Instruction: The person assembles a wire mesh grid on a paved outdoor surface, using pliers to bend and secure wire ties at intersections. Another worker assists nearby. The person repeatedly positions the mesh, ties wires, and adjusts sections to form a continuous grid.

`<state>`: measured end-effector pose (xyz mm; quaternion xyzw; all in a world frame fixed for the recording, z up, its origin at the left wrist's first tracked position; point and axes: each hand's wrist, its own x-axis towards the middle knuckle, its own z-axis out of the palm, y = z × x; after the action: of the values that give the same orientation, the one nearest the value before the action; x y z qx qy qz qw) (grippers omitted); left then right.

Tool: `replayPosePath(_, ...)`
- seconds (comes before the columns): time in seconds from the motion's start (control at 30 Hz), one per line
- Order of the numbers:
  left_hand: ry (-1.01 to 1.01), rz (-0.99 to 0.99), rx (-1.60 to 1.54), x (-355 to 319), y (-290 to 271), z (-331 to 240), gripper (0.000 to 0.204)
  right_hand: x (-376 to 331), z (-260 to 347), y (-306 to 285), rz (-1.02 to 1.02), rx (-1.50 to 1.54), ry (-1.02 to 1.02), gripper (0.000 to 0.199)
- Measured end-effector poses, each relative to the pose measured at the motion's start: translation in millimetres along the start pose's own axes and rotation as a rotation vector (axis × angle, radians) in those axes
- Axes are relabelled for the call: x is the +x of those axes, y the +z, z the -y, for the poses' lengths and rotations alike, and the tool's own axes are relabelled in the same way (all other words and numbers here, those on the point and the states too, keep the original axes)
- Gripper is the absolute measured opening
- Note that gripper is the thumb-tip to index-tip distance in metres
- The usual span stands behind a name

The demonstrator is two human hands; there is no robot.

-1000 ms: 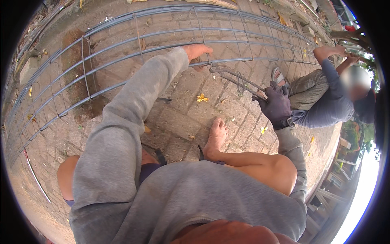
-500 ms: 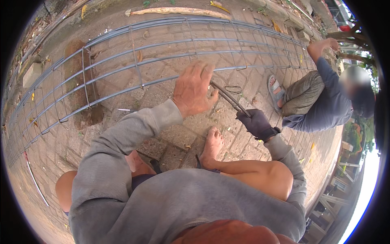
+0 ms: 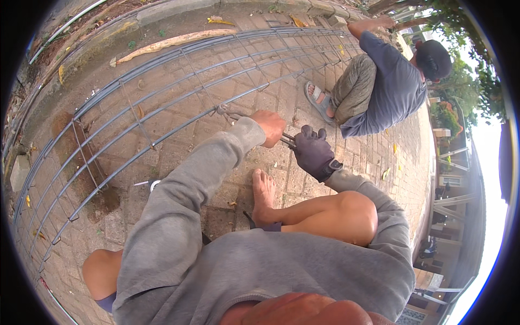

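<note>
My bare left hand is closed around the middle of a pair of dark steel pincers. Two slim handles run out of its grip toward my right hand, which wears a dark glove and holds their ends, some fingertips raised. At the other end, the jaws meet the nearest long bar of a steel rebar cage, where a crossing tie loop joins it. My left hand and sleeve partly cover the tool, and the jaws' exact bite is too small to tell.
A co-worker in a dark shirt and cap crouches at the cage's far right end. Under its left part lies a brown, rusty-looking block. Dry palm stalk and a kerb lie beyond. Brick paving surrounds my bare foot.
My left hand went from open to closed around the pincers. Their jaws have come to the cage's near bar. My view has swung to the right, and the co-worker's head has turned away.
</note>
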<state>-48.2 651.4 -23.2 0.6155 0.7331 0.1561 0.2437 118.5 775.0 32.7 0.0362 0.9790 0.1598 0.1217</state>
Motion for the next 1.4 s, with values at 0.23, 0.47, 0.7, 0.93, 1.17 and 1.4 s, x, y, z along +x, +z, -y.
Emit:
replayPosePath(0.23,0.314,-0.971,0.415,-31.2,80.4,-5.9,0.019,-5.0,8.5,38.5,0.241,1.141,-0.182,0.043)
replayPosePath(0.47,0.169,-0.351,0.196,-18.5,62.6,-9.4,0.016,4.6,-2.4,8.2,0.694,1.213,0.175,0.037)
replayPosePath(0.7,-0.022,0.017,0.288,0.7,44.0,-32.5,0.022,0.2,7.5,59.0,0.133,0.981,-0.074,0.029)
replayPosePath(0.93,0.191,-0.375,0.388,-32.0,94.6,-19.2,0.019,12.2,-3.5,116.4,1.020,1.718,-0.099,0.019)
replayPosePath(1.17,-0.093,0.288,0.134,25.3,49.8,-28.5,0.021,15.4,2.3,144.2,0.510,1.442,-0.096,0.016)
replayPosePath(1.4,0.099,-0.385,0.045,-61.9,2.0,-30.8,0.061,26.1,-13.3,167.0,0.910,1.903,-0.080,0.020)
